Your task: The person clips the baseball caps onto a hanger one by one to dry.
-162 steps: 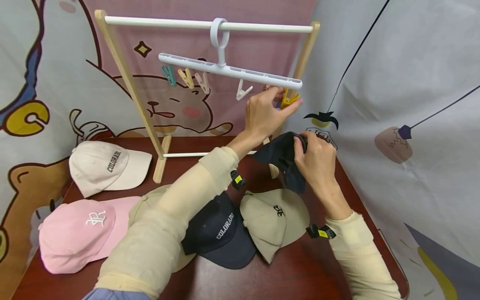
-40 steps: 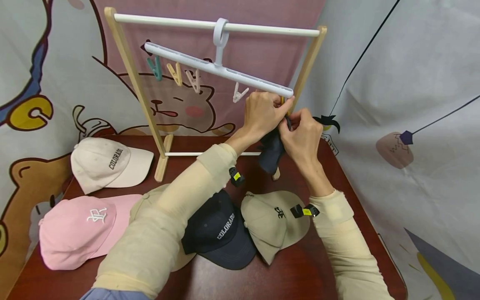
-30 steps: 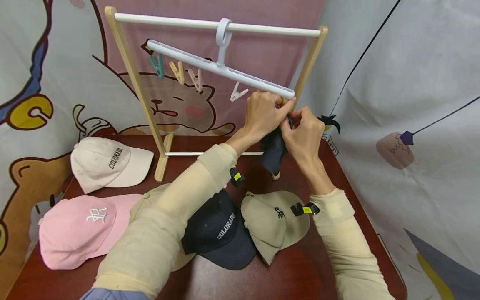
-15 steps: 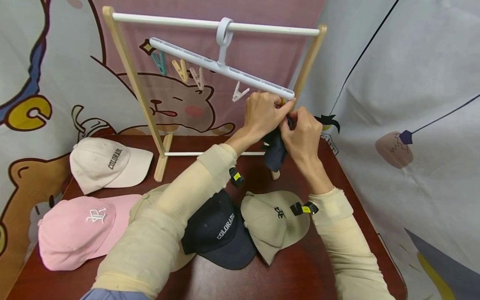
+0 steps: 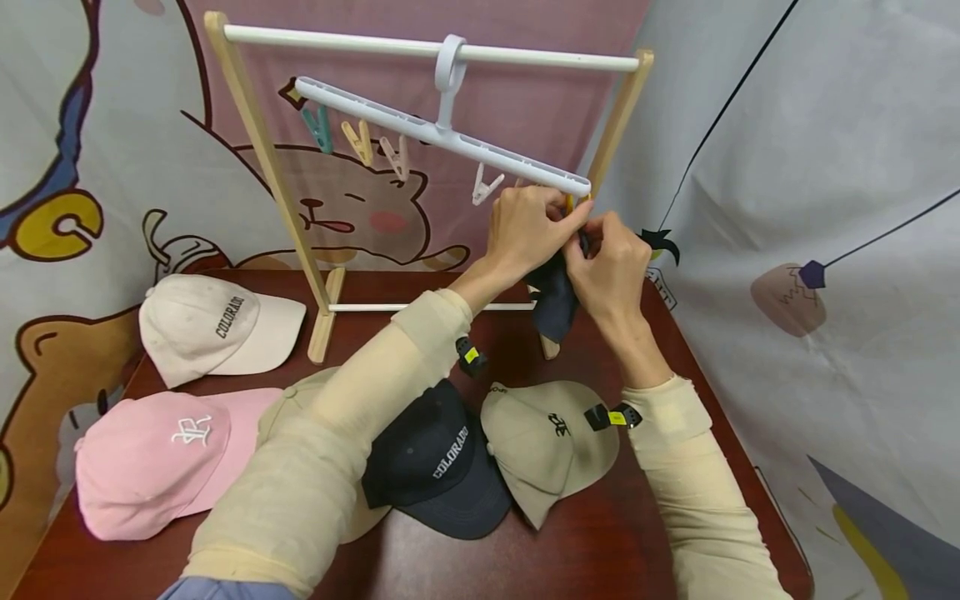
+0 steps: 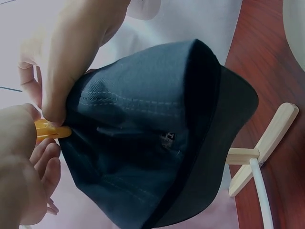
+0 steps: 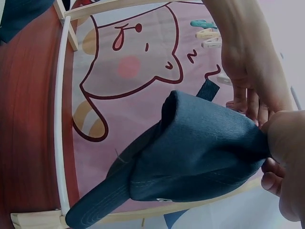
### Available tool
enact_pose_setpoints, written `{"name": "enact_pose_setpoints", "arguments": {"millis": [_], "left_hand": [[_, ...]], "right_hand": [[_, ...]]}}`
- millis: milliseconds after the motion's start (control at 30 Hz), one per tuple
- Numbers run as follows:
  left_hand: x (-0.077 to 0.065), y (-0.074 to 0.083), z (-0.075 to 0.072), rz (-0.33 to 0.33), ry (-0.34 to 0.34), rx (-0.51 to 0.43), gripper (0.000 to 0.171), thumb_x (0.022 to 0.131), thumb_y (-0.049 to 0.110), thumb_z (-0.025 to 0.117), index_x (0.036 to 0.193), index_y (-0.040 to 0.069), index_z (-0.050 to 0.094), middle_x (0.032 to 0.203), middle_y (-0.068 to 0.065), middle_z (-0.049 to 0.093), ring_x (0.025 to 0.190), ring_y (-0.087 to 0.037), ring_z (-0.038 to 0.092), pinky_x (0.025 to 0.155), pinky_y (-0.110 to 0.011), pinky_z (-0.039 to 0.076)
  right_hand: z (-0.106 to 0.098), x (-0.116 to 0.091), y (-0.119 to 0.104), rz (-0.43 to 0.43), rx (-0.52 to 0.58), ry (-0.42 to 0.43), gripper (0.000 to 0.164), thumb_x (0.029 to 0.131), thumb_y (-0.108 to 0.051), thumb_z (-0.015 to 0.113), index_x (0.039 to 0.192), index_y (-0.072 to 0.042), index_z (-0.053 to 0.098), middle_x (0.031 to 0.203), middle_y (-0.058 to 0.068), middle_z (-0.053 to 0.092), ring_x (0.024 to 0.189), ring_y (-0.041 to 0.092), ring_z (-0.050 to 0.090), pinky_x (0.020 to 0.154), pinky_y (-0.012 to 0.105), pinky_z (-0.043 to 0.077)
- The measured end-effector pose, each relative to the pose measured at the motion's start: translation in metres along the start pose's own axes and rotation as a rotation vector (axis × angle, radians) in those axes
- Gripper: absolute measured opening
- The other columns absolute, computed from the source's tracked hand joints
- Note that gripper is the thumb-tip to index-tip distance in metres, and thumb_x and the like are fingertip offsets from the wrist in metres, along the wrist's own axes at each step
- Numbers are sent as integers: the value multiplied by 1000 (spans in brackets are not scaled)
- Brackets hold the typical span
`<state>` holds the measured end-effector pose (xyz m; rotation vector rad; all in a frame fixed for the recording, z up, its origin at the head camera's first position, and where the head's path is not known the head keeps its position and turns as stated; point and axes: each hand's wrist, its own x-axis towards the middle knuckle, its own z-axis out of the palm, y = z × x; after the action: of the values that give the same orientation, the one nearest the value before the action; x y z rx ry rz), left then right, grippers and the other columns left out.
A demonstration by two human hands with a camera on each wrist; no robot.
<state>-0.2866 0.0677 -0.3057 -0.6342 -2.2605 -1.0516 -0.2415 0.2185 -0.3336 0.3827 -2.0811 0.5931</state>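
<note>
In the head view my left hand pinches a yellow clothespin under the right end of the white clip hanger. My right hand, just beside it, grips a dark navy cap by the top of its crown. The cap hangs crown up, brim pointing down, its open underside facing the left wrist camera. The clothespin's tip overlaps the gathered crown fabric in the left wrist view. Both hands hide most of the clothespin from above. The hanger tilts, its right end low.
A wooden stand with a white rod carries the hanger; teal, yellow, pink and white clothespins hang along it. On the table lie a cream cap, a pink cap, another dark cap and khaki caps.
My right hand has raised the navy cap from over the table up to the yellow clothespin. The hanger's right end has dipped since the earliest frame. Over the last second both hands hardly move.
</note>
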Motion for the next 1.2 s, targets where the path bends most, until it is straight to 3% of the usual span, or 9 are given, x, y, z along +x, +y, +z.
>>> {"name": "enact_pose_setpoints", "arguments": {"millis": [300,467,667,900,1200], "left_hand": [[-6,-7,-5,1,-42,-32,24,105,40,78,97,19,86,87,3,84,78,-16,74,70,-32,54],[-12,-14,-9,-13,-68,-58,26,104,36,77,112,14,89,97,1,88,87,-17,79,78,-35,61],[-23,-25,-15,-17,-110,-87,31,104,35,78,120,10,87,102,-3,88,91,-18,81,85,-37,63],[-39,-36,-23,1,-142,-104,33,104,33,79,124,8,86,106,-8,88,94,-20,82,88,-39,64],[-66,-46,-46,12,-246,-181,41,105,29,78,136,3,79,111,-11,86,98,-23,83,89,-41,66]], "right_hand": [[-1,1,4,30,-8,-31,24,104,-16,72,100,8,73,86,29,78,73,46,75,66,55,58],[1,1,5,72,16,-42,24,103,-15,75,102,9,74,88,29,79,75,44,76,67,51,56],[2,0,7,100,18,-66,22,102,-12,76,104,10,73,90,29,80,73,43,74,66,42,51],[3,-2,9,117,22,-84,22,101,-13,76,104,9,74,91,27,80,75,42,75,67,40,50],[5,-4,11,131,26,-124,22,101,-13,76,106,9,75,92,26,81,74,40,74,68,40,50]]}}
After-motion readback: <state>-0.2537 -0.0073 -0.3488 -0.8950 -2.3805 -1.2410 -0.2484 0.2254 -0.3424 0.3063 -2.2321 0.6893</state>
